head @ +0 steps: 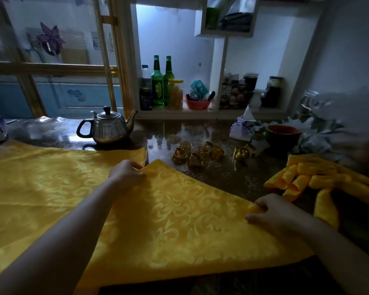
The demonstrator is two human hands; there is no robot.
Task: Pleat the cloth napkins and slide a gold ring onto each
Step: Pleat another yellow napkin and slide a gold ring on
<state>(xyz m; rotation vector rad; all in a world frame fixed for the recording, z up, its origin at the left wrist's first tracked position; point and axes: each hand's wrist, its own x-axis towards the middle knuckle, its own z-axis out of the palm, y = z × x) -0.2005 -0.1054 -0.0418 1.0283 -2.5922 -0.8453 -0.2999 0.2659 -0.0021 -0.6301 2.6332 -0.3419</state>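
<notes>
A yellow damask napkin (179, 218) lies spread on the dark table in front of me. My left hand (127, 173) pinches its far corner, and my right hand (273, 209) pinches its right-hand corner. Under it to the left lies another flat yellow napkin (41, 177). Several gold rings (197, 154) stand loose on the table beyond the napkin. At the right edge sits a heap of pleated yellow napkins (307, 179).
A steel teapot (109, 128) stands at the back left of the table. A dark bowl (283, 133) and crumpled wrappers (243, 126) crowd the back right. Green bottles (162, 81) and jars fill the wall shelf behind.
</notes>
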